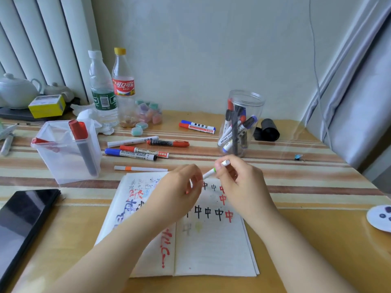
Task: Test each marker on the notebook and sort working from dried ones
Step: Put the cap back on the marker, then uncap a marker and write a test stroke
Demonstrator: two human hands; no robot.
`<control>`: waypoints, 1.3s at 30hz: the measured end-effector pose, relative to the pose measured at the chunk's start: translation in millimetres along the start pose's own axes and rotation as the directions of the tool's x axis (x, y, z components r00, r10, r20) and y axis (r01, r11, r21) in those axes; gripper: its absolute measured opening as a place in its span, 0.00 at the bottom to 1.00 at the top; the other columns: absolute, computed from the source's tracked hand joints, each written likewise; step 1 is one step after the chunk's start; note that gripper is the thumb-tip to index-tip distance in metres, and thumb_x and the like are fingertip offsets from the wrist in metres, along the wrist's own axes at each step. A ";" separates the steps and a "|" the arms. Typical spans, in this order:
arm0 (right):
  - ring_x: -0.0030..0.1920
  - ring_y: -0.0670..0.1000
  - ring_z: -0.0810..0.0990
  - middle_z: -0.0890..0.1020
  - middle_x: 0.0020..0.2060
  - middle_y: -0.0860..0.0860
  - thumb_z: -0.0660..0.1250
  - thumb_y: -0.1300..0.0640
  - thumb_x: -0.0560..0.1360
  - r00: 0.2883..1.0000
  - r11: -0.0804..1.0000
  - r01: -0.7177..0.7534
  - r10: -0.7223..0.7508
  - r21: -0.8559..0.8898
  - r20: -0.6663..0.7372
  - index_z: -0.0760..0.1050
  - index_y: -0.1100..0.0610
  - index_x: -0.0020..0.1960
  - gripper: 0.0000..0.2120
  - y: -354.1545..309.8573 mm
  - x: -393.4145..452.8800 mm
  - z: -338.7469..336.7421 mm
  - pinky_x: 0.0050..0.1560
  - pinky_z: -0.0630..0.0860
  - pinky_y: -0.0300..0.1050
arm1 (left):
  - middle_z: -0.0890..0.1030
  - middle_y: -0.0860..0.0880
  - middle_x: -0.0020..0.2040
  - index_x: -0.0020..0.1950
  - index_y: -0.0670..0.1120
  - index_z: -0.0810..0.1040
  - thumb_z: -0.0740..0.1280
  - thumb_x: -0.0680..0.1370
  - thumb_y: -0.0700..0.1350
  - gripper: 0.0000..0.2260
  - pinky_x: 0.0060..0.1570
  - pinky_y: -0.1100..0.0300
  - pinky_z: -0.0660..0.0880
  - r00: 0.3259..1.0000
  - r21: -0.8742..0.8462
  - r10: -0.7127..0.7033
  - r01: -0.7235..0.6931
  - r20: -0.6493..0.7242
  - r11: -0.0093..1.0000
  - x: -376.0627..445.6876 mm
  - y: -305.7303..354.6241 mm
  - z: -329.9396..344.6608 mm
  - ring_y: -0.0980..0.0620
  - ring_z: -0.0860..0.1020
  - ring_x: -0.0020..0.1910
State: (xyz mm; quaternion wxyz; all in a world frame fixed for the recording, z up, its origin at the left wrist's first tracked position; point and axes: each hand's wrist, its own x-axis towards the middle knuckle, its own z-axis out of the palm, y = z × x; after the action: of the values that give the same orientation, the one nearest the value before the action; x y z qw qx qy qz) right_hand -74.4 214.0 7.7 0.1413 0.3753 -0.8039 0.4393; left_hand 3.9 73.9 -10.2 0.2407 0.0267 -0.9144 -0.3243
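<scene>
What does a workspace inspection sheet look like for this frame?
Surface: striped table under a clear cover.
Job's things: open notebook with test marks; thin marker held over it; loose markers; round jar and square tub hold markers.
Clutter: two bottles, tissue, erasers, tablet, teapot.
Hands: right hand grips the marker; left hand fingers pinch its other end.
Cables: thin cord on the wall.
Surroundings: curtain, wall.
</scene>
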 end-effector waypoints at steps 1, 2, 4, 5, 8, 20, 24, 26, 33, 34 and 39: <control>0.34 0.44 0.75 0.77 0.29 0.47 0.64 0.58 0.78 1.000 1.000 0.013 -0.013 0.001 -0.019 0.76 0.56 0.42 0.07 -0.6 7.1 -4.2 0.30 0.66 0.31 | 0.74 0.58 0.37 0.42 0.50 0.72 0.63 0.75 0.40 0.06 0.36 0.69 0.69 0.999 -0.017 0.004 -0.005 -0.047 1.000 -2.8 -4.9 2.7 0.59 0.74 0.39; 0.33 0.43 0.75 0.77 0.29 0.47 0.63 0.58 0.78 0.998 1.000 0.025 -0.024 0.009 -0.053 0.76 0.56 0.42 0.07 -2.7 16.7 -11.6 0.30 0.66 0.31 | 0.74 0.58 0.38 0.42 0.51 0.72 0.63 0.75 0.39 0.07 0.37 0.71 0.68 0.997 -0.030 0.008 -0.011 -0.081 0.999 -5.4 -9.0 4.6 0.60 0.73 0.41; 0.31 0.40 0.76 0.78 0.30 0.46 0.60 0.57 0.79 0.987 0.998 0.053 -0.047 0.039 -0.154 0.74 0.55 0.44 0.07 -8.7 43.0 -32.3 0.31 0.68 0.30 | 0.74 0.59 0.40 0.43 0.50 0.73 0.63 0.75 0.39 0.06 0.37 0.73 0.68 0.995 -0.036 0.014 -0.018 -0.098 0.999 -6.3 -12.6 5.7 0.62 0.73 0.43; 0.31 0.39 0.76 0.78 0.31 0.44 0.59 0.56 0.80 0.973 0.996 0.081 -0.072 0.030 -0.221 0.73 0.55 0.45 0.07 -10.9 59.6 -45.1 0.33 0.69 0.31 | 0.74 0.60 0.40 0.43 0.50 0.73 0.62 0.75 0.40 0.05 0.36 0.74 0.68 0.995 -0.029 0.026 -0.029 -0.097 0.999 -4.2 -12.1 4.5 0.63 0.73 0.43; 0.35 0.46 0.77 0.76 0.34 0.42 0.57 0.54 0.81 0.909 0.990 0.126 -0.141 -0.064 -0.392 0.73 0.57 0.48 0.09 -15.4 112.1 -80.2 0.41 0.72 0.40 | 0.74 0.62 0.41 0.46 0.51 0.73 0.60 0.74 0.44 0.04 0.34 0.72 0.69 0.991 -0.003 0.095 -0.096 -0.096 0.995 10.5 -4.8 -5.0 0.61 0.74 0.41; 0.62 0.60 0.68 0.74 0.55 0.63 0.48 0.55 0.82 0.967 0.854 -0.249 0.246 -0.458 -0.068 0.75 0.65 0.56 0.20 65.4 179.2 -62.0 0.57 0.64 0.47 | 0.74 0.62 0.42 0.47 0.55 0.70 0.64 0.76 0.42 0.08 0.38 0.66 0.72 0.998 -0.046 0.045 -0.047 -0.046 0.998 23.0 -3.0 2.7 0.60 0.75 0.42; 0.64 0.60 0.64 0.68 0.61 0.60 0.45 0.56 0.80 0.911 0.709 -0.344 0.411 -0.615 -0.036 0.73 0.57 0.62 0.21 69.6 181.4 -57.2 0.63 0.62 0.51 | 0.74 0.62 0.43 0.49 0.54 0.71 0.63 0.76 0.44 0.05 0.41 0.62 0.74 0.999 -0.025 -0.008 0.007 -0.032 1.000 21.4 -11.1 0.5 0.59 0.75 0.41; 0.64 0.59 0.63 0.67 0.62 0.60 0.45 0.55 0.79 0.906 0.674 -0.340 0.422 -0.655 -0.035 0.69 0.56 0.66 0.20 62.9 179.5 -55.1 0.63 0.60 0.52 | 0.73 0.63 0.43 0.49 0.53 0.72 0.63 0.76 0.44 0.04 0.42 0.60 0.74 1.000 -0.015 -0.017 0.017 -0.009 1.000 20.0 -12.7 -0.5 0.60 0.75 0.40; 0.52 0.50 0.70 0.73 0.51 0.54 0.60 0.58 0.78 0.988 0.919 0.092 -0.133 -0.384 -0.081 0.75 0.58 0.60 0.13 24.1 131.7 -16.5 0.55 0.66 0.45 | 0.73 0.62 0.44 0.50 0.51 0.72 0.61 0.77 0.44 0.04 0.44 0.57 0.75 0.998 0.005 -0.061 0.061 0.012 0.998 14.7 -20.9 -10.3 0.60 0.76 0.41; 0.47 0.47 0.71 0.73 0.48 0.51 0.60 0.58 0.78 0.990 0.936 0.132 -0.139 -0.325 0.000 0.76 0.58 0.57 0.11 20.6 124.3 -3.5 0.51 0.68 0.43 | 0.73 0.61 0.44 0.50 0.51 0.73 0.61 0.77 0.43 0.04 0.44 0.57 0.75 0.998 -0.001 -0.068 0.068 0.000 0.998 13.4 -22.8 -11.4 0.60 0.75 0.41; 0.51 0.45 0.74 0.76 0.56 0.48 0.59 0.56 0.79 0.906 0.950 0.082 0.054 -0.301 0.419 0.74 0.54 0.64 0.14 31.4 106.8 67.7 0.53 0.69 0.37 | 0.74 0.60 0.43 0.48 0.50 0.73 0.62 0.76 0.42 0.04 0.41 0.59 0.74 0.988 -0.033 -0.116 0.113 -0.106 0.993 1.9 -37.9 -10.3 0.60 0.75 0.40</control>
State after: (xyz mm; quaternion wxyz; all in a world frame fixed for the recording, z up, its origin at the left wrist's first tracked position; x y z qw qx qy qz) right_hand -162.7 118.3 9.5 0.0247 0.4403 -0.8716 0.2140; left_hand 2.8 37.7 -25.5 0.2708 0.0933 -0.8927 -0.3478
